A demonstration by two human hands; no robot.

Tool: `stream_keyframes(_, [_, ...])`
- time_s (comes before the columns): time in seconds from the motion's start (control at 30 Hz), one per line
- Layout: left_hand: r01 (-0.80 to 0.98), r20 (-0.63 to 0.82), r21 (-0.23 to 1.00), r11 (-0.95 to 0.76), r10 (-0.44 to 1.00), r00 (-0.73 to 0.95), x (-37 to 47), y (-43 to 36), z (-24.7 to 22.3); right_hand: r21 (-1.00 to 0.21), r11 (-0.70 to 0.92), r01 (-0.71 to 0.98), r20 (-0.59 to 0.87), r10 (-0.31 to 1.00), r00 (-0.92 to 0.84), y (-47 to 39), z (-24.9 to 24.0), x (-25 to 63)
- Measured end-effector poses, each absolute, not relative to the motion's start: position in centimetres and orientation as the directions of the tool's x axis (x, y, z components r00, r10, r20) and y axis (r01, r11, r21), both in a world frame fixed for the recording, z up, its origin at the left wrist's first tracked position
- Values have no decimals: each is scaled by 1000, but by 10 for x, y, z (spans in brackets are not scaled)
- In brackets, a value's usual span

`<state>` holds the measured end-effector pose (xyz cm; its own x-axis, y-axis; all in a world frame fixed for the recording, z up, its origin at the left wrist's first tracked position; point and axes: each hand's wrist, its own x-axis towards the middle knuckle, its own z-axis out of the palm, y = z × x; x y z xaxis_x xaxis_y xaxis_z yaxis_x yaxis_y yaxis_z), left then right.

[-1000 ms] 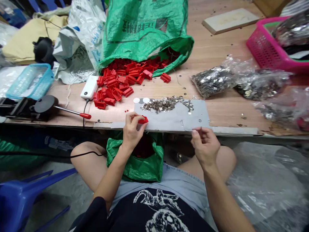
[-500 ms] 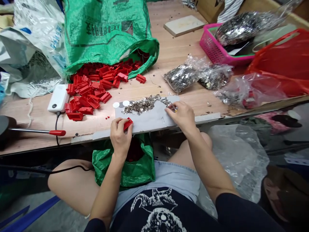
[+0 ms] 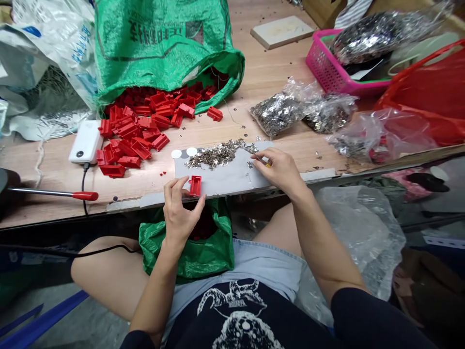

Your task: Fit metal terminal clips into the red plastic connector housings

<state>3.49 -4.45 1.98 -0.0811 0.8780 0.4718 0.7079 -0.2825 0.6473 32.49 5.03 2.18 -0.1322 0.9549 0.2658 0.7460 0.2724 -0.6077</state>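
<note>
At the near edge of the grey board (image 3: 232,180), my left hand (image 3: 181,206) has its thumb and fingers around a small red plastic housing (image 3: 195,185), whose open side faces up. My right hand (image 3: 278,169) pinches a thin tool with a bit of yellow showing (image 3: 269,165), its tip over the board's right part. Between and beyond the hands lies a pile of small shiny metal pieces (image 3: 218,154). A few loose pieces are near the tool's tip. White discs (image 3: 176,154) sit at the board's left corner.
Many red housings (image 3: 127,133) spill from a green sack (image 3: 163,48). A white power bank (image 3: 86,141) and a red-tipped lever (image 3: 85,196) are at left. Bags of metal parts (image 3: 278,114), a pink basket (image 3: 327,68) and a red bag (image 3: 428,92) lie at right. An open green bag (image 3: 214,261) rests on my lap.
The red housing has turned upright and shows its open side, and my left fingers have spread a little around it. My right hand has shifted slightly right. The view has moved slightly.
</note>
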Motion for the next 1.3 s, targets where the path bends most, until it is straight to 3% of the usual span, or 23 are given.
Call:
stream_keyframes(0.1, [691,454,665,-284,888,-72,29,-44,18,-545,353,761,222,935,-275,58,21,332])
stream_keyframes(0.2, [686,437,667,-291,898,-44,23,-44,16,-533,371,761,211,929,-305,63,19,335])
stream_keyframes(0.47, [689,392,634,-350,914,104,11,-38,19,-732,221,645,171,975,-140,44,27,288])
stream_keyframes(0.8, [597,225,662,-453,880,418,-14,-15,27,-743,355,567,169,920,-354,38,18,263])
stream_keyframes(0.9, [636,304,618,-463,886,351,-2,-9,19,-725,382,573,176,907,-381,36,19,268])
stream_keyframes(1.07, [833,414,455,-316,903,116,24,-8,9,-730,337,594,170,932,-319,32,18,270])
stream_keyframes(1.3, [743,424,541,-394,891,164,16,-12,18,-752,296,589,175,951,-255,29,18,271])
